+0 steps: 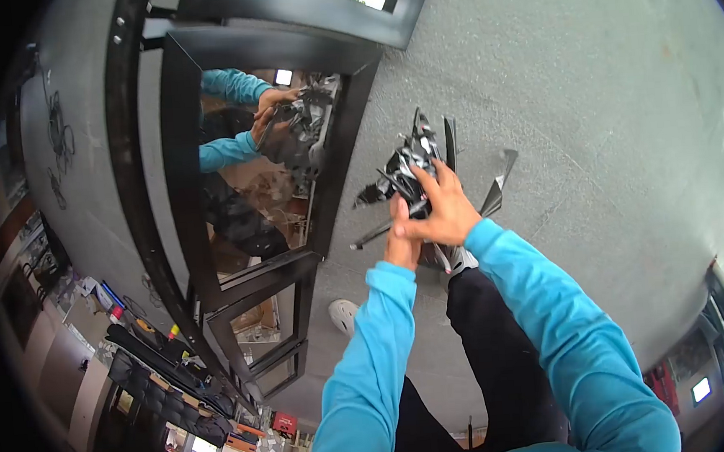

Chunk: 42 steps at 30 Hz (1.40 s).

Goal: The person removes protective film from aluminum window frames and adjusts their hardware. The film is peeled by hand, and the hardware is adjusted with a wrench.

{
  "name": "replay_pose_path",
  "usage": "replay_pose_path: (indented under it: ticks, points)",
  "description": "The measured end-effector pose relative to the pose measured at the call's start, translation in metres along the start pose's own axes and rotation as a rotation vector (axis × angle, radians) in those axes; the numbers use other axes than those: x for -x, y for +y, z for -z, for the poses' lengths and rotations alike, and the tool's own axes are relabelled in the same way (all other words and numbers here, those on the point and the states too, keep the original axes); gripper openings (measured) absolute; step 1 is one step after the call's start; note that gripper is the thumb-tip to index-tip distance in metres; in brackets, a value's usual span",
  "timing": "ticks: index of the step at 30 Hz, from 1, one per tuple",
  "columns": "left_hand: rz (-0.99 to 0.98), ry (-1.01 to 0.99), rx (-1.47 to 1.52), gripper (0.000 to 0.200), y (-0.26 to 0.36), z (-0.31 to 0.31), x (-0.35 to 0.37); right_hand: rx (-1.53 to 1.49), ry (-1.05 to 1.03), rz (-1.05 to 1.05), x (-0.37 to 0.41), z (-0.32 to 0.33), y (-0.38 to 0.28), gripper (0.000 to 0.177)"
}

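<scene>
A tangled wad of shiny black and silvery strips (414, 157), perhaps film or tape scraps, is gathered between my two hands in the middle of the head view. My right hand (445, 208) lies over its near side with fingers curled onto it. My left hand (401, 238) grips it from the left and below, its fingers partly hidden by the wad. The hands touch at the thumb side. Longer strips stick out, including a dark folded one (500, 181) on the right and a thin one (371, 232) on the left.
A dark-framed glass panel (278, 43) stands close at the left and reflects my arms. Grey floor (590, 126) stretches to the right. A white shoe (343, 315) shows below. Tools and a red box (284, 422) lie at the lower left.
</scene>
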<state>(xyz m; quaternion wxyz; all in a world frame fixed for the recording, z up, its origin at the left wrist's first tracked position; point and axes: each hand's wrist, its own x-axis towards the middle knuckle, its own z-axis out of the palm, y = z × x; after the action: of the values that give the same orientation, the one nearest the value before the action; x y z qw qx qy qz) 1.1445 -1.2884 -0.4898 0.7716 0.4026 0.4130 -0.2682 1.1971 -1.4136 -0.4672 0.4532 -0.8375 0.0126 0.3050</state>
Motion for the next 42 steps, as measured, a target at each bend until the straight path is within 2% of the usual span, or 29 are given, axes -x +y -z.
replay_pose_path:
  ticks: [2,3,4,5,7,8,9,10,11,12,14,15,16,18,20,21,22,23,25,27,28,30,32,33,35,36,37,38,42]
  points:
    - [0.074,-0.148,0.348,0.064,0.035,-0.037,0.062,0.033,-0.102,0.058,0.037,0.055,-0.02,0.107]
    - [0.13,-0.254,0.313,0.063,0.037,-0.048,0.084,0.0,-0.142,-0.004,0.05,0.082,-0.027,0.1]
    - [0.176,-0.359,0.275,0.064,0.041,-0.061,0.097,-0.002,-0.093,-0.001,0.06,0.106,-0.029,0.084]
    - [0.193,-0.308,0.125,0.066,0.054,-0.085,0.109,0.038,0.031,-0.081,0.069,0.126,-0.037,0.067]
    - [0.184,-0.149,-0.179,0.081,0.086,-0.126,0.118,0.079,0.207,-0.068,0.072,0.168,-0.032,0.052]
    - [-0.057,-0.113,-0.318,0.081,0.089,-0.129,0.113,0.096,0.318,-0.127,0.068,0.191,-0.028,0.047]
    - [-0.209,-0.05,-0.37,0.077,0.104,-0.132,0.105,0.031,0.388,-0.259,0.06,0.22,-0.022,0.047]
    - [-0.36,0.024,-0.417,0.074,0.123,-0.131,0.101,0.005,0.428,-0.367,0.048,0.257,-0.019,0.057]
    - [-0.326,0.125,-0.422,0.067,0.166,-0.144,0.11,0.015,0.482,-0.475,0.035,0.289,-0.012,0.069]
    - [-0.375,0.201,-0.495,0.059,0.195,-0.138,0.106,0.129,0.47,-0.477,0.021,0.323,0.001,0.08]
    - [-0.5,0.319,-0.615,0.045,0.242,-0.127,0.092,0.318,0.346,-0.493,-0.009,0.39,0.011,0.071]
    - [-0.52,0.35,-0.61,0.043,0.26,-0.121,0.081,0.388,0.361,-0.524,-0.023,0.415,0.016,0.069]
    - [-0.508,0.399,-0.658,0.042,0.279,-0.118,0.067,0.401,0.328,-0.598,-0.04,0.444,0.023,0.076]
    - [-0.48,0.443,-0.706,0.038,0.308,-0.112,0.035,0.406,0.444,-0.679,-0.072,0.501,0.033,0.08]
    - [-0.364,0.521,-0.67,0.036,0.34,-0.134,0.023,0.355,0.43,-0.794,-0.104,0.557,0.001,0.084]
    - [-0.37,0.58,-0.633,0.033,0.349,-0.135,0.017,0.527,0.478,-0.756,-0.12,0.582,0.018,0.084]
    - [-0.368,0.607,-0.635,0.033,0.357,-0.132,0.008,0.535,0.476,-0.758,-0.138,0.615,0.024,0.081]
    - [-0.374,0.65,-0.65,0.031,0.36,-0.124,0.002,0.56,0.611,-0.73,-0.156,0.642,0.035,0.08]
    - [-0.362,0.738,-0.67,0.023,0.363,-0.11,-0.004,0.969,0.768,-0.497,-0.187,0.677,0.068,0.078]
    - [-0.375,0.851,-0.648,0.022,0.376,-0.115,0.002,1.039,0.737,-0.351,-0.216,0.661,0.021,0.064]
    - [-0.414,0.939,-0.607,0.022,0.382,-0.119,0.002,0.926,0.708,-0.297,-0.232,0.631,0.002,0.048]
    - [-0.631,1.153,-0.958,0.028,0.39,-0.109,0.006,0.513,0.578,-0.068,-0.25,0.536,-0.026,0.035]
    - [-0.675,1.316,-1.168,0.039,0.401,-0.119,0.016,0.035,0.218,-0.095,-0.251,0.416,-0.078,0.029]
    - [-0.65,1.322,-1.196,0.039,0.41,-0.117,0.018,-0.123,0.012,-0.12,-0.248,0.363,-0.11,0.028]
    - [-0.755,1.11,-1.467,0.05,0.427,-0.105,0.018,-0.409,-0.14,-0.096,-0.239,0.266,-0.172,0.028]
    - [-0.745,1.115,-1.487,0.05,0.428,-0.097,0.016,-0.502,-0.196,-0.144,-0.236,0.233,-0.206,0.027]
    - [-0.693,0.944,-1.437,0.052,0.432,-0.089,0.012,-0.577,-0.204,-0.112,-0.236,0.201,-0.231,0.024]
    - [-0.645,0.774,-1.378,0.055,0.435,-0.081,0.006,-0.585,-0.161,0.013,-0.24,0.171,-0.251,0.027]
    - [-0.59,0.66,-1.437,0.053,0.439,-0.074,0.015,-0.744,-0.101,-0.069,-0.253,0.11,-0.302,0.027]
